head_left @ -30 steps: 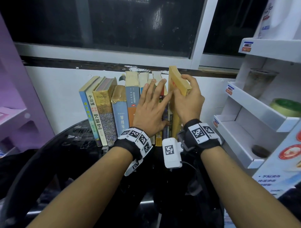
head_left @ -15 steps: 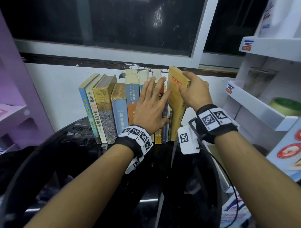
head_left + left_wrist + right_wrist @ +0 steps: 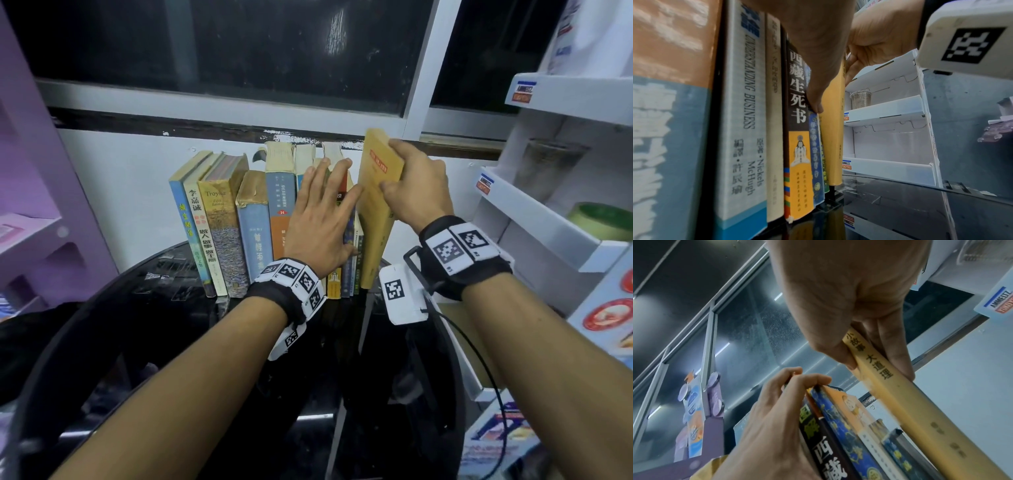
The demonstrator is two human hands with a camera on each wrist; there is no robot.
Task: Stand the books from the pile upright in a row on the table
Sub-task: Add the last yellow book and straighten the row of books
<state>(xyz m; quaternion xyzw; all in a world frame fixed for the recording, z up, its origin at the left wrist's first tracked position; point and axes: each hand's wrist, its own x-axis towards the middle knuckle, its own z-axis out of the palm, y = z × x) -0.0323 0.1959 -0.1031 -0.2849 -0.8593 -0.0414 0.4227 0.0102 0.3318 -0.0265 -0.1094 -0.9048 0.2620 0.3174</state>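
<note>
Several books (image 3: 253, 219) stand upright in a row against the wall on the black glass table (image 3: 164, 329). A yellow book (image 3: 375, 219) stands at the row's right end, nearly upright and touching its neighbour. My right hand (image 3: 390, 168) pinches it near the top, thumb on the cover and fingers behind. The right wrist view shows that grip (image 3: 875, 368) across the yellow book's spine (image 3: 900, 394). My left hand (image 3: 329, 195) lies flat with straight fingers against the spines just left of it. In the left wrist view my thumb (image 3: 816, 104) presses a blue spine beside the yellow book (image 3: 833, 129).
A white cardboard shelf unit (image 3: 548, 222) stands close on the right, holding a clear cup (image 3: 548, 161) and a green roll (image 3: 603, 219). A purple shelf (image 3: 37, 212) is at the left. The dark window (image 3: 274, 51) runs above the row of books.
My right wrist swung out to the right, and the yellow book turned from a tilt to nearly upright against the row. The left hand stayed pressed on the spines.
</note>
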